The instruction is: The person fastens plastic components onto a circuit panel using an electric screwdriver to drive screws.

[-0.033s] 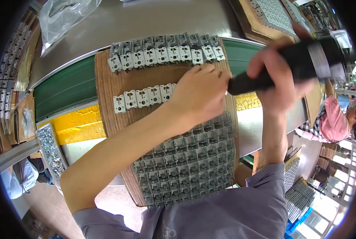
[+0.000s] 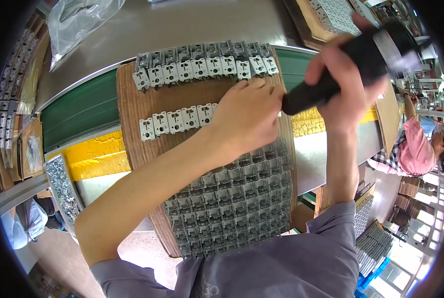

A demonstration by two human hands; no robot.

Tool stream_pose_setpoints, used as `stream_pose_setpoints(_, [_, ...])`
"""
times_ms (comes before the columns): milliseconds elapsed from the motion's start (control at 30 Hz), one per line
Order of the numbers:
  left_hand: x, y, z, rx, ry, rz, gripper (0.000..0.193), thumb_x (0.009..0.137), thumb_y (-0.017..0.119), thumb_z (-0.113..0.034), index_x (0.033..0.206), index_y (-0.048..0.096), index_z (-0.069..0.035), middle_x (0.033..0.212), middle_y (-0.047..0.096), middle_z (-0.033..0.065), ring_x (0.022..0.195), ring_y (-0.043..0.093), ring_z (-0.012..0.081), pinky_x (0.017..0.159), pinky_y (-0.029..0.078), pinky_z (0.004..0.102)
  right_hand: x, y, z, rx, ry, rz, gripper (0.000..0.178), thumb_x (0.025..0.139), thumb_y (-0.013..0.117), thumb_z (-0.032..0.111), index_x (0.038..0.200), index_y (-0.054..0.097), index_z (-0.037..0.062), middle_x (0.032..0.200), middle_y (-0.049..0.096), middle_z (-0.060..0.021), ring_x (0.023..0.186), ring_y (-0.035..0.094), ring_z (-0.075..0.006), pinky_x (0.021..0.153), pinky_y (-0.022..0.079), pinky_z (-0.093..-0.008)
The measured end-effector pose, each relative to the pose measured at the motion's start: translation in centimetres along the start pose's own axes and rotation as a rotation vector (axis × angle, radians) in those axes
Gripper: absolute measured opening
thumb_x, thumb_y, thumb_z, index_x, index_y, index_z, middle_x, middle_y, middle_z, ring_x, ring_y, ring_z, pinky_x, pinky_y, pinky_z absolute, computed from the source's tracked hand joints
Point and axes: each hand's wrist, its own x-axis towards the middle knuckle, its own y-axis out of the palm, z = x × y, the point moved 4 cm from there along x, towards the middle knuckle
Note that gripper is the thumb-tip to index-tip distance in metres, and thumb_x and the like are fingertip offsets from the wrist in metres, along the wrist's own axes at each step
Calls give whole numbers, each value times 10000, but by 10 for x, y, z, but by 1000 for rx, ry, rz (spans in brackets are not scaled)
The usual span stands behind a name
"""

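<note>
My right hand (image 2: 345,92) is wrapped round a black electric screwdriver (image 2: 368,52), held at a slant with its narrow end toward my left hand. My left hand (image 2: 249,114) is closed over the right end of a row of white metal plates (image 2: 175,122), beside the screwdriver's tip. Its fingertips and whatever they hold are hidden. The row lies on a brown cardboard sheet (image 2: 182,94). At the sheet's far end stand grey housings with white plates (image 2: 199,66) leaning at their front. Several rows of grey plastic housings (image 2: 241,198) fill the near part.
Green belt strips (image 2: 83,109) and yellow tape (image 2: 93,156) flank the cardboard. A long tray of small metal parts (image 2: 63,184) stands at the left. A clear plastic bag (image 2: 80,25) lies on the metal bench (image 2: 202,20). A person in pink (image 2: 414,149) is at the far right.
The screwdriver's back end has swung up and slightly left with my right hand. The cardboard and parts appear shifted very slightly left. My left hand stays closed at the same row.
</note>
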Motion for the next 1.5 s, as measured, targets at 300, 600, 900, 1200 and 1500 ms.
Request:
stream_pose_setpoints(300, [-3, -2, 0, -28, 98, -58, 248, 769, 607, -68, 1006, 627, 5, 925, 667, 131, 981, 633, 279, 855, 499, 389, -62, -19, 9, -283, -76, 38, 98, 934, 548, 80, 949, 471, 23, 666, 563, -139, 599, 571, -213, 662, 503, -371])
stream_pose_setpoints(600, [-14, -11, 12, 48, 49, 10, 260, 774, 687, -103, 984, 547, -43, 914, 597, 87, 949, 591, 260, 831, 456, 386, -28, 3, 4, 133, -169, -9, 677, 830, 602, 23, 1422, 277, -17, 778, 495, -138, 536, 558, -223, 492, 483, -360])
stream_pose_setpoints(900, [-16, -12, 11, 79, 69, -47, 274, 770, 653, -100, 1020, 562, -37, 914, 616, 69, 960, 588, 240, 844, 458, 379, -24, 1, 7, 105, -170, -2, 696, 829, 567, 10, 1456, 263, 2, 782, 483, -126, 532, 546, -227, 510, 482, -380])
stream_pose_setpoints(1200, [-16, -14, 7, 29, 17, -21, 244, 804, 591, -83, 1036, 611, -7, 962, 658, 104, 1028, 610, 250, 894, 468, 402, -22, 17, 6, 35, -114, -12, 623, 806, 594, 7, 1378, 352, -36, 766, 535, -109, 511, 562, -207, 498, 469, -324])
stream_pose_setpoints(1500, [-17, -18, 7, 19, 38, -53, 260, 760, 611, -73, 1010, 614, -1, 887, 657, 110, 1005, 620, 265, 884, 471, 396, -70, -13, 3, 59, -149, 196, 235, 867, 636, 53, 1030, 469, 24, 717, 610, -131, 585, 593, -220, 613, 487, -320])
